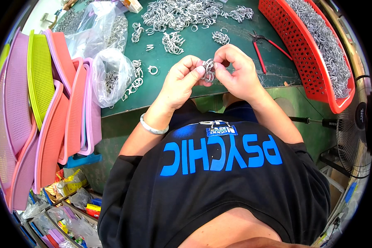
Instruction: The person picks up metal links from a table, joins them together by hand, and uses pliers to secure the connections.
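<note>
In front of my chest, a small cluster of silvery metal rings (208,71) sits between my two hands. My left hand (180,78) pinches the cluster from its left side with thumb and fingers. On the other side, the thumb and fingertips of my right hand (239,72) are closed on it too. How the rings join is too small to make out. Just beyond my hands, a little heap of rings (220,38) and a larger heap (173,43) lie on the green table (161,89). One loose ring (153,70) lies left of my left hand.
A big ring pile (182,13) covers the far table. Red-handled pliers (258,51) lie to the right, beside a red basket (295,53) full of rings. Left are a clear plastic bag (107,89) and stacked coloured baskets (72,111). A black fan (353,136) stands right.
</note>
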Tool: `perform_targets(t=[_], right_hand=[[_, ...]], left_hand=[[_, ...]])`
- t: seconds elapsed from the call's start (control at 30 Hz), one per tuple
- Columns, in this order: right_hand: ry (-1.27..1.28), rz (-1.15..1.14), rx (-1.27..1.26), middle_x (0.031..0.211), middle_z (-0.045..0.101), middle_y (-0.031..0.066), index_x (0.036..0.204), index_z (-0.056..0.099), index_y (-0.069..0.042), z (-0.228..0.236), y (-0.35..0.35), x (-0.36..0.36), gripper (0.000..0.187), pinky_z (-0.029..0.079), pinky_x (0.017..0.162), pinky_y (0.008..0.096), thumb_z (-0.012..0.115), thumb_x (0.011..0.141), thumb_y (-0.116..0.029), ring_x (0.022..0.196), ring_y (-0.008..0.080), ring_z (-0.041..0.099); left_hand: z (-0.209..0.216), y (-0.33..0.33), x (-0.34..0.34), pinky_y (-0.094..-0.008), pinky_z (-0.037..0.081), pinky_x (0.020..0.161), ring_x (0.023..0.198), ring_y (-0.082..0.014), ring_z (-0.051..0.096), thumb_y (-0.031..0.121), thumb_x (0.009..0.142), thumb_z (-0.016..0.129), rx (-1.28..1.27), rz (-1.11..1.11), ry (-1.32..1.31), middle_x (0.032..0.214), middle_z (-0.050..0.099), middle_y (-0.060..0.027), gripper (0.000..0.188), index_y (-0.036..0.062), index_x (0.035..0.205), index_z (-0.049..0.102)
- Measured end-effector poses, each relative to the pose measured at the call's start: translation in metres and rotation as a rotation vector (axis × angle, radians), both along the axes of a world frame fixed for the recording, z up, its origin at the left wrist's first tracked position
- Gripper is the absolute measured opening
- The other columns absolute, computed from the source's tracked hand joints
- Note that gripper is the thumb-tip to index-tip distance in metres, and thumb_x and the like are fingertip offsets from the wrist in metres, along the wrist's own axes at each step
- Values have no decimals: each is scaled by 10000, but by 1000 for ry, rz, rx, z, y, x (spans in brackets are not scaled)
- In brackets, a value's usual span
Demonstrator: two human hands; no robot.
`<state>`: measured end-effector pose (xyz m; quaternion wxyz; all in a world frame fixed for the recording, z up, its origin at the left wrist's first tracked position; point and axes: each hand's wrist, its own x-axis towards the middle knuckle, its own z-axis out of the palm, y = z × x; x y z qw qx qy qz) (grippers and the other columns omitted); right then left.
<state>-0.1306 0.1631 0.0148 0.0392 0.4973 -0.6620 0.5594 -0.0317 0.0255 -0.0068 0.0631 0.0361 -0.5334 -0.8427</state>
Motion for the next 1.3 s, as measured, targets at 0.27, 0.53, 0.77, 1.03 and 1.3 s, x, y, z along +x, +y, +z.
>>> perform_targets(t=[0.27,0.53,0.77,1.03,1.3], right_hand=[[-10,29,15,696,507,82,731,506,3,-1,0,1,91,440,532,257,578,677,20,597,170,533],[9,31,21,687,504,81,720,500,-4,3,-1,6,102,435,522,271,590,674,12,590,189,532],[-24,35,20,679,499,59,726,506,-5,2,-1,6,84,439,512,258,587,705,8,583,156,539],[-607,113,95,665,535,-10,774,538,1,-6,3,-1,41,408,549,185,553,772,-38,626,36,484],[-663,170,23,804,558,14,898,544,10,-13,0,-1,124,420,624,186,554,784,-38,688,42,494]], left_hand=[[-7,-7,-2,-252,468,695,786,-106,543,109,878,488,-139,-32,102,848,554,-24,82,41,925,486],[-8,-3,-1,-227,447,670,726,-81,531,80,880,475,8,-5,52,807,564,-18,57,35,901,503],[-13,-5,-2,-281,472,698,778,-128,553,126,884,479,81,-47,49,858,562,-42,110,43,957,492],[-4,-1,-2,-268,479,650,694,-134,563,141,893,462,104,-12,-50,811,574,-51,120,31,907,508],[5,4,-2,-240,448,565,621,-117,537,153,888,474,102,49,-105,743,560,-38,130,42,833,514]])
